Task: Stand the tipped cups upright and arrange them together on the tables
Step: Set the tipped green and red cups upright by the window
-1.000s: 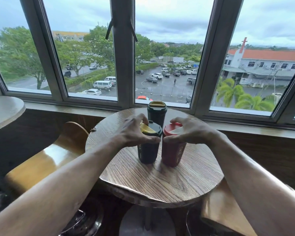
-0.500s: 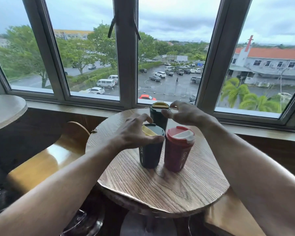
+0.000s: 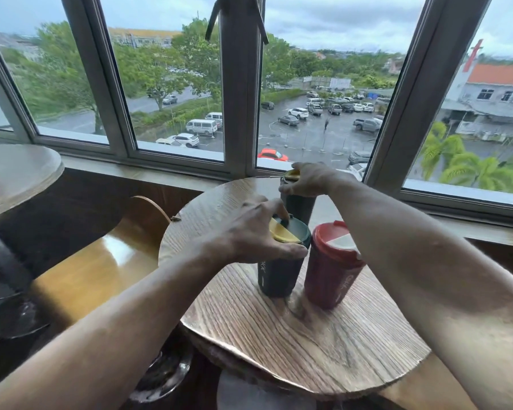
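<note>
Three cups stand upright on the round wooden table by the window, with a wooden chair at its nine o'clock. At table centre the red cup stands free, just beside the near dark cup at its nine o'clock. Toward twelve o'clock stands the far dark cup. My left hand is clamped around the near dark cup's lid; my right hand is closed over the far dark cup's top

A single head-worn view looks forward and down, close over a round table toward windows.
</note>
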The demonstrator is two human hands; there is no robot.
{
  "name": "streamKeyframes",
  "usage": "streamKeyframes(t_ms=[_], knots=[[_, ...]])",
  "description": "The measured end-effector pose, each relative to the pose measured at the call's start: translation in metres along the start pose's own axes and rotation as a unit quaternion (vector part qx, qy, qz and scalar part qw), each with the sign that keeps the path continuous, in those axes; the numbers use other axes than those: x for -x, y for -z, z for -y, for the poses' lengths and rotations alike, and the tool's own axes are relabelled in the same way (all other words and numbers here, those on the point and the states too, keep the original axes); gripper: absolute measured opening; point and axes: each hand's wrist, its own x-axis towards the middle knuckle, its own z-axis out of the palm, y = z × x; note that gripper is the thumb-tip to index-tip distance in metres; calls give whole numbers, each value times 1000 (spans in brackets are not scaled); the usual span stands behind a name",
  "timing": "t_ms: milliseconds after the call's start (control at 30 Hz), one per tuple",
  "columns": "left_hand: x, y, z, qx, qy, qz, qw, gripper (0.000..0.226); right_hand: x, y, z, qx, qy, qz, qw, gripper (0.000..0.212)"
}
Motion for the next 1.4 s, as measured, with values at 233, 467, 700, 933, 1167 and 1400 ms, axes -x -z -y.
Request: streamKeyframes(t_ms=[233,467,700,933,1167,1400], knots=[[2,0,-3,5,9,-1,1000,62,16,11,-7,-66,20,-47,997,79],[4,0,-4,5,11,-5,1000,61,51,5,-14,-79,34,-48,995,68],[6,1,-6,7,20,-2,1000,64,56,-1,-16,-68,24,-38,997,82],[8,1,-5,4,20,22,1000,75,96,20,-34,-163,6,-141,977,76],[11,8,-10,20,40,47,998,96,164,3,-53,-92,9,74,993,102],[9,10,-11,44,47,23,998,90,160,-2,-59,-169,3,6,986,78]])
